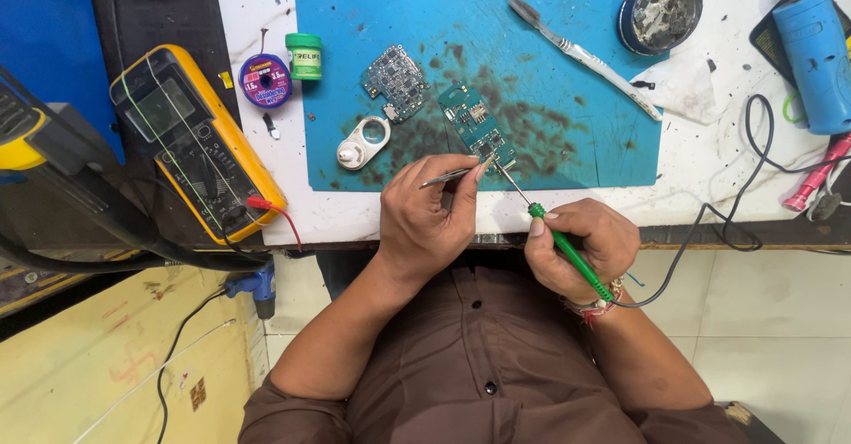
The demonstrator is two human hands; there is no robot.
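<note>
My right hand (581, 245) is closed around the green handle of the soldering iron (567, 251), its thin tip reaching up to the lower end of the teal board (474, 123). My left hand (425, 222) pinches fine tweezers (446, 177) between thumb and fingers, their points just beside the iron's tip. The board lies flat on the blue mat (576, 143), near the counter's (691, 187) front edge. It looks light, stiff and fragile, so I judge it best held by its bare edges, never by the small parts. A second board (395, 79) and a white lens ring (363, 143) lie close by; a yellow meter (195, 143) sits well to the left.
</note>
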